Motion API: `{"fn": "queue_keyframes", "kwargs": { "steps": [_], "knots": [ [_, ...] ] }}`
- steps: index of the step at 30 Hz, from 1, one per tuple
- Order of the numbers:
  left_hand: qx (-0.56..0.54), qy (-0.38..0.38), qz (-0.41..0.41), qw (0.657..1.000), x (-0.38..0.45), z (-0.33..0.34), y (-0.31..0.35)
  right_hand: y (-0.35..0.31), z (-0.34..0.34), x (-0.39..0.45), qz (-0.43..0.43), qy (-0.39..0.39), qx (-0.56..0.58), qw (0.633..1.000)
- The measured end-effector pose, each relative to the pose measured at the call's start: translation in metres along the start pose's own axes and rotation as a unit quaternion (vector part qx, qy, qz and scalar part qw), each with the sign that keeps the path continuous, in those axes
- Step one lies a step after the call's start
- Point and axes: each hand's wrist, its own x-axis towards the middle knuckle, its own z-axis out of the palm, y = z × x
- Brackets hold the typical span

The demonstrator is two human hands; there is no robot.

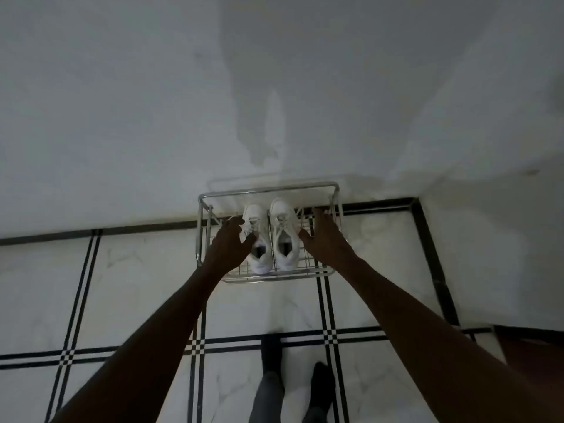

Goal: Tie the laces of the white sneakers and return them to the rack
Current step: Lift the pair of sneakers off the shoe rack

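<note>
— Where were the sneakers at that point?

— Both sat side by side on the top shelf of the rack [268, 190], toes toward the wall [152, 102], heels toward me. The left sneaker [258, 236] and the right sneaker [283, 233] were nearly touching. The laces looked loose across the tongues, though the dim light kept me from telling whether any knot was there.

— And your hands?

— My left hand [232, 239] was against the outer side of the left sneaker, fingers curled at its collar; I couldn't tell whether it had actually closed on the shoe. My right hand [322, 236] was spread flat beside the right sneaker, thumb touching its side, fingers splayed over the wire shelf, gripping nothing.

— How did you expect them to handle?

— Light, I judged, with soft uppers that give under a pinch and a stiffer sole. The heel collar or the sides at mid-shoe seemed the surest hold; the laces would be limp and could snag in the wire grid.

— Anything in the way?

— The raised chrome rail ran around the shelf, so the shoes had to be lifted over it, not slid out. The rack stood against the wall on the tiled floor [122, 300], in a corner with a dark border strip. My own feet [320, 383] were well back from it, with bare floor between.
</note>
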Motion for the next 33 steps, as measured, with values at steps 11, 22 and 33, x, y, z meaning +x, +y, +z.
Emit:
{"fn": "queue_keyframes", "kwargs": {
  "steps": [11,22,33],
  "knots": [
    [-0.1,-0.065,-0.164,0.979,0.093,0.115,-0.124,0.095,0.125,0.109,0.146,-0.042,0.009,0.988],
    [-0.16,-0.1,-0.174,0.966,0.113,0.151,-0.149,0.129,0.165,0.143,0.147,-0.054,0.08,0.984],
    [-0.159,-0.027,-0.117,0.98,0.082,0.164,-0.15,0.142,0.18,0.114,0.049,-0.007,0.065,0.997]
  ]
}}
